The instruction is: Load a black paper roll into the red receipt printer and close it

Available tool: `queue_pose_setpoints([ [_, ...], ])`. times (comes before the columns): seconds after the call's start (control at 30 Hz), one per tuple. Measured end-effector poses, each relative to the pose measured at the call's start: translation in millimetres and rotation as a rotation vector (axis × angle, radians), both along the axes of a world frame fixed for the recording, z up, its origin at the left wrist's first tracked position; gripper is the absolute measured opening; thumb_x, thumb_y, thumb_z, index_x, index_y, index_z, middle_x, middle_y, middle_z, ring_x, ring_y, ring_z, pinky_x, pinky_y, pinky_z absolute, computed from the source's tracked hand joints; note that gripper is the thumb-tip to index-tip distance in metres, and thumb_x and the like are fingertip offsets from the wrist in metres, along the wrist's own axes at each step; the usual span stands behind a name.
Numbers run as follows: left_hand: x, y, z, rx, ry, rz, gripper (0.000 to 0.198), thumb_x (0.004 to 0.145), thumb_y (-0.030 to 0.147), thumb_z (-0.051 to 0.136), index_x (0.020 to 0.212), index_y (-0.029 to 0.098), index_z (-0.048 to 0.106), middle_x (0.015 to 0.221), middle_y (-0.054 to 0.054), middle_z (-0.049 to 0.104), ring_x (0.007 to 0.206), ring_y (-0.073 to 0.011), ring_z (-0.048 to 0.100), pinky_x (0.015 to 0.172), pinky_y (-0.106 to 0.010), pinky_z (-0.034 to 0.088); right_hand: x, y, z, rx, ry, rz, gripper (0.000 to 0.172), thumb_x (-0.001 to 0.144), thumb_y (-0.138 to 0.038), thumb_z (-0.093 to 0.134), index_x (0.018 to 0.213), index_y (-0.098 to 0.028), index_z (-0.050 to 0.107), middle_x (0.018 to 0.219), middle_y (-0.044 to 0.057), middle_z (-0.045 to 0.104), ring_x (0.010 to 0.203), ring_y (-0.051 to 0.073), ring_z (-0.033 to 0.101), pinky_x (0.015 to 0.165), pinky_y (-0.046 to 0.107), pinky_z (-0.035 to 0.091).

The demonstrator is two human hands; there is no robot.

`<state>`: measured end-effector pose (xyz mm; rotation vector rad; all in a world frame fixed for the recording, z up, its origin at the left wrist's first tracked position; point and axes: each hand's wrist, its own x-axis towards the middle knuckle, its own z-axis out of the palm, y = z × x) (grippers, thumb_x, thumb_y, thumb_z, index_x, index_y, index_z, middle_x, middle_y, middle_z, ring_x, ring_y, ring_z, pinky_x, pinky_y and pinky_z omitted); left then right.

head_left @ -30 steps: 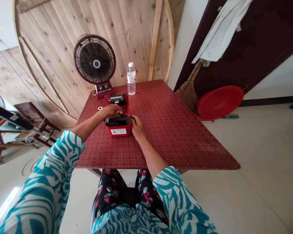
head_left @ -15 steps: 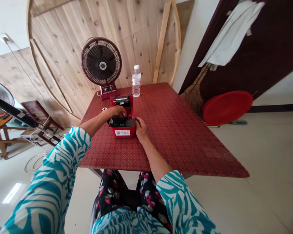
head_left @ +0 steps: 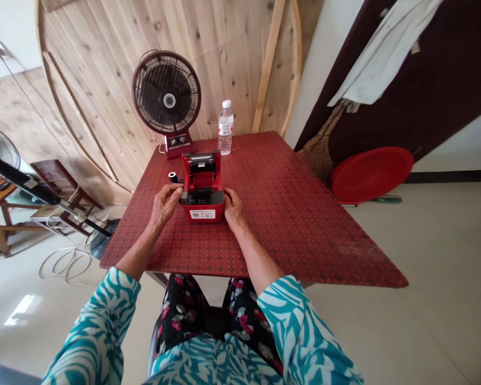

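The left hand (head_left: 165,202), fingers bent by the left side of the printer (head_left: 203,199), could knock the roll (head_left: 172,176) just behind it. The printer sits open on the surface (head_left: 288,214); an uneven push could skid it. The right hand (head_left: 234,208) curls at its right side; I cannot tell whether either grips.

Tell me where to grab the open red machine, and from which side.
Probably best by the lower body of the red machine, squeezed across its left and right sides, coming in from the near edge of the table. The base is boxy and sits flat; the lid stands raised at the back and might swing if pulled.
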<state>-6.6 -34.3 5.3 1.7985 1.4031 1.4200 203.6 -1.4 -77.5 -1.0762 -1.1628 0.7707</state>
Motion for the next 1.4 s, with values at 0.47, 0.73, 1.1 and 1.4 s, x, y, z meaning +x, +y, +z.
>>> queue_pose_setpoints([
  [0.47,0.1,-7.9,-21.5,0.323,0.407,-0.065,0.042,0.096,0.053,0.045,0.107,0.023,0.072,0.136,-0.012,0.055,0.129,-0.0268,0.045,0.112,-0.046,0.035,5.9,46.3,29.9,-0.01,0.102,0.02,0.056,0.086,-0.058,0.048,0.128,-0.022,0.057,0.141,0.011,0.058,0.132,0.024,0.052,0.115,0.047,0.038],
  [0.73,-0.4,-3.1,-32.1,0.524,0.513,0.029,0.047,0.097,0.054,0.04,0.102,0.021,0.074,0.15,-0.013,0.041,0.142,-0.0318,0.032,0.115,-0.054,0.027,8.9,76.1,80.7,0.208,-0.007,0.157,0.049,0.088,-0.066,0.046,0.112,-0.029,0.067,0.126,0.003,0.068,0.126,0.021,0.056,0.115,0.046,0.039],
  [1.1,-1.9,-0.5,-31.6,0.423,0.439,-0.048,0.065,0.098,0.062,0.027,0.133,0.016,0.055,0.14,-0.016,0.055,0.139,-0.0285,0.038,0.116,-0.048,0.028,3.0,-0.2,44.6,0.371,-0.136,-0.008,0.048,0.097,-0.057,0.035,0.106,-0.024,0.068,0.112,0.009,0.072,0.111,0.022,0.065,0.108,0.047,0.046],
  [1.4,-3.1,-2.4,-26.7,0.374,0.493,-0.006,0.057,0.099,0.058,0.028,0.12,0.02,0.065,0.129,-0.01,0.066,0.131,-0.027,0.046,0.112,-0.046,0.03,1.4,-7.5,33.8,0.396,-0.194,-0.017,0.051,0.098,-0.058,0.03,0.11,-0.025,0.067,0.119,0.009,0.07,0.119,0.023,0.063,0.111,0.048,0.044],
])
